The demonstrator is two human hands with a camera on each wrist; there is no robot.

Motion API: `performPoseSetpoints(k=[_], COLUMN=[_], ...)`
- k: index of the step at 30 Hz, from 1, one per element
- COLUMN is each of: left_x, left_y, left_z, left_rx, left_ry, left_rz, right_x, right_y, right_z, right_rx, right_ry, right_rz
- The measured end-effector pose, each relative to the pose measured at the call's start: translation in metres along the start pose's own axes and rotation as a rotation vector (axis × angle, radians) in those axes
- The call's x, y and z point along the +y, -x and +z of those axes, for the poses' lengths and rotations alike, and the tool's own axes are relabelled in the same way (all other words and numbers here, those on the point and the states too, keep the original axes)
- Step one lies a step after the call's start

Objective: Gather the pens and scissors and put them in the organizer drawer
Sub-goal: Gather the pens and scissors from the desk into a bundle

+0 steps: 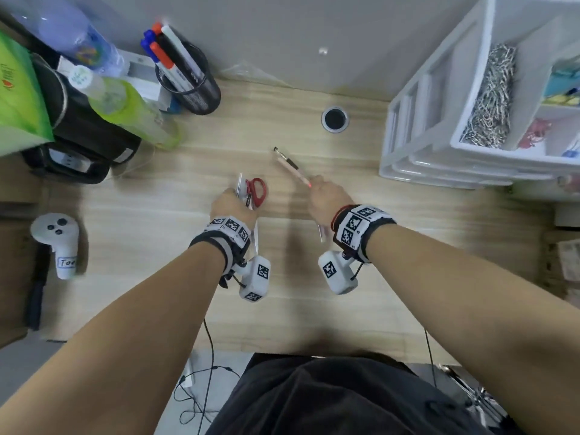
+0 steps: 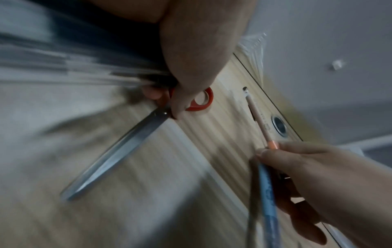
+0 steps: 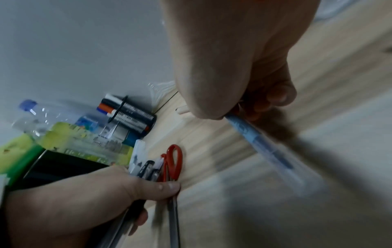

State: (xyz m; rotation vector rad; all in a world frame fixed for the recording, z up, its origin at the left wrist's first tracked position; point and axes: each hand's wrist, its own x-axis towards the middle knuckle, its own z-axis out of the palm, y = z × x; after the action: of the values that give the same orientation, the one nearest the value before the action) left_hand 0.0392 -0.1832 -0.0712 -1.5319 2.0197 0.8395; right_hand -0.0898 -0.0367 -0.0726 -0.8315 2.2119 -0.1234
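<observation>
Red scissors (image 1: pixel 257 191) in left hand (image 1: pixel 232 205), pens (image 1: pixel 293 167) in right hand (image 1: pixel 326 200)

I see open bench (image 1: pixel 194 171) between my hands and the white organizer (image 1: pixel 417 142) at right. A cable grommet (image 1: pixel 335 118) sits flush farther back. At left, the mesh pen cup (image 1: pixel 191 86), bottles (image 1: pixel 131 111) and black bag (image 1: pixel 78 127) crowd the way.
</observation>
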Motion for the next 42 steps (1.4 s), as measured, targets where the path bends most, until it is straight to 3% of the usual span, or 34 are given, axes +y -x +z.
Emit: performPoseSetpoints(k=[8,17,26,31,35,42], left_x=[0.050,0.088,0.101,0.111,0.127,0.169], left_y=[0.066,0.127,0.152,0.161,0.166,0.154], left_z=[0.089,0.159,0.175,0.170,0.167,0.182], left_rx=[-0.073,-0.108,-0.069,-0.030,-0.016,0.049], left_ry=[-0.030,-0.041,-0.001,0.069,0.015,-0.448], left_rz=[0.176,0.200,0.162,0.203,0.347,0.804], right_x=[0.101,0.202,0.262,0.273,0.274,0.301], right_y=[0.074,0.133,0.160,0.166,0.163,0.192], right_z=[0.018,0.018,0.032,0.028,0.020,0.027], right_rx=[0.021,0.063,0.238,0.232,0.283,0.351], right_ry=[-0.075,-0.242,-0.346,-0.318,-0.386,-0.328], right_rz=[0.157,0.151,0.145,0.149,0.224,0.352])
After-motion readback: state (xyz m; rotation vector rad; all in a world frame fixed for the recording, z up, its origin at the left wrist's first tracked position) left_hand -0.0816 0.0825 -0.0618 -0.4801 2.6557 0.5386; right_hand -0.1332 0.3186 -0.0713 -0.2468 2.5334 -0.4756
